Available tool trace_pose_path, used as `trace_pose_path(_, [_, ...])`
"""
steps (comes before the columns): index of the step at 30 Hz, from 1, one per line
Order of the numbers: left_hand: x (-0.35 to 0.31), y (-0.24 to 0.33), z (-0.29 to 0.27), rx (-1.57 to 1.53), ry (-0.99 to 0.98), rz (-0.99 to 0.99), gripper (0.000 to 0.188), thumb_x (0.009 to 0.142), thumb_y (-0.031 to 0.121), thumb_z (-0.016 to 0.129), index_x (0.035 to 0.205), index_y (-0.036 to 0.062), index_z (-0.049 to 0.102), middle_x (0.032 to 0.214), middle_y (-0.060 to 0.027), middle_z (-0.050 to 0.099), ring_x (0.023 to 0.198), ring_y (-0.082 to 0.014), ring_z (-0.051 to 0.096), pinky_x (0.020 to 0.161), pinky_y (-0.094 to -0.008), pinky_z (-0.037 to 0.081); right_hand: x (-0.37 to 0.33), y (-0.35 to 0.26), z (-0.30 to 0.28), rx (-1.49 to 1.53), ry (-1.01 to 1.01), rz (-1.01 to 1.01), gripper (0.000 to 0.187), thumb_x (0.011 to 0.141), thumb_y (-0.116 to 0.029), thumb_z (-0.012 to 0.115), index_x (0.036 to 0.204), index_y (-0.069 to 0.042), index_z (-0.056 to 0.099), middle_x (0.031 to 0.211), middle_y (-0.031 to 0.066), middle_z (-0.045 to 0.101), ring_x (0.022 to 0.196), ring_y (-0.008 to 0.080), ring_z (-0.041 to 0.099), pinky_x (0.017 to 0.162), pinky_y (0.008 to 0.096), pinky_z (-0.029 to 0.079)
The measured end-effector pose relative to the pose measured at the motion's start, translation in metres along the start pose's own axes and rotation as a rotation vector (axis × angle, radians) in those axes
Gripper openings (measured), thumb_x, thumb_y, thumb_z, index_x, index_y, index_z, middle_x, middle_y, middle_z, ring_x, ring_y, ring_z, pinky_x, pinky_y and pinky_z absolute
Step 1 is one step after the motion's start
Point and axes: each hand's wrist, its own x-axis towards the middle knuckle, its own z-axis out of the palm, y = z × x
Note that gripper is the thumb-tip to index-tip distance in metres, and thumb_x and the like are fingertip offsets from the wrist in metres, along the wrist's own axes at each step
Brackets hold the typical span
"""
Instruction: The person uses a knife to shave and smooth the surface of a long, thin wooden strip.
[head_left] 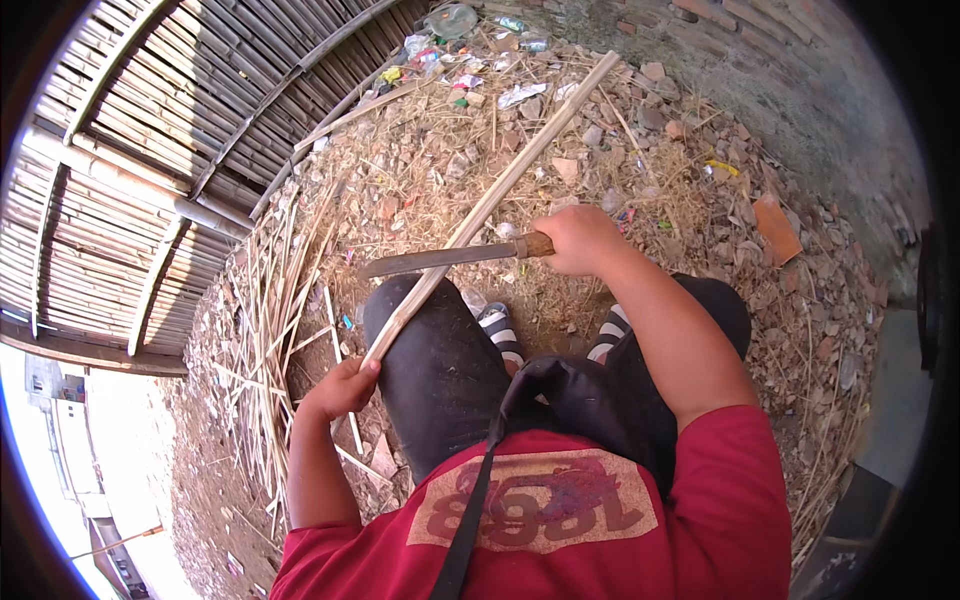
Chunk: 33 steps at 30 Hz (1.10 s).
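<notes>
A long, pale split bamboo strip (500, 190) slants from my left hand (345, 388) across my left thigh, its far end pointing up and to the right. The fingers of that hand are wrapped round the strip's near end. My right hand (583, 240) grips the wooden handle of a machete (440, 260). The dark blade lies across the strip just above my left knee, pointing left. Whether its edge bites into the bamboo, I cannot tell.
Thin bamboo strips (265, 390) lie in a pile at the left. Rubble, straw and litter (520, 95) cover the ground. A bamboo slat wall (150, 160) rises at the left, a brick wall (800, 110) at the right. A broken tile (776, 229) lies near the brick wall.
</notes>
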Motion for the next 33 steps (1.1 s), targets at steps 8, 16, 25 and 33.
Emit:
trace_pose_path(8, [-0.001, 0.008, -0.006, -0.006, -0.023, -0.039, 0.049, 0.106, 0.05, 0.05, 0.075, 0.0117, 0.048, 0.057, 0.0028, 0.042, 0.044, -0.0103, 0.036, 0.042, -0.0286, 0.028, 0.002, 0.012, -0.009, 0.113, 0.072, 0.204, 0.021, 0.075, -0.019, 0.066, 0.093, -0.009, 0.071, 0.087, 0.0185, 0.071, 0.085, 0.0387, 0.069, 0.078, 0.0488, 0.055])
trace_pose_path(16, [-0.001, 0.008, -0.003, -0.077, -0.046, -0.052, 0.051, 0.106, 0.051, 0.049, 0.075, 0.0106, 0.048, 0.056, 0.0018, 0.043, 0.044, -0.011, 0.038, 0.042, -0.029, 0.031, 0.005, 0.035, 0.005, 0.27, -0.013, 0.298, 0.026, 0.074, -0.02, 0.067, 0.096, -0.007, 0.072, 0.087, 0.0211, 0.071, 0.085, 0.0396, 0.069, 0.076, 0.0476, 0.055])
trace_pose_path(25, [0.0, -0.001, -0.004, -0.089, -0.063, -0.04, 0.044, 0.106, 0.05, 0.051, 0.083, 0.0117, 0.049, 0.06, 0.0028, 0.043, 0.047, -0.0104, 0.038, 0.044, -0.028, 0.031, -0.002, -0.008, -0.009, -0.102, -0.084, -0.033, 0.03, 0.075, -0.02, 0.067, 0.103, -0.011, 0.072, 0.096, 0.0199, 0.072, 0.09, 0.0393, 0.069, 0.081, 0.0483, 0.055])
trace_pose_path(33, [-0.008, 0.016, 0.0, 0.001, 0.004, -0.084, 0.043, 0.105, 0.05, 0.054, 0.088, 0.0097, 0.05, 0.062, 0.0033, 0.044, 0.05, -0.0098, 0.038, 0.048, -0.0274, 0.032, 0.006, 0.032, 0.001, 0.235, 0.104, 0.33, 0.028, 0.078, -0.024, 0.069, 0.1, -0.007, 0.071, 0.094, 0.0197, 0.072, 0.092, 0.0389, 0.069, 0.082, 0.0478, 0.054])
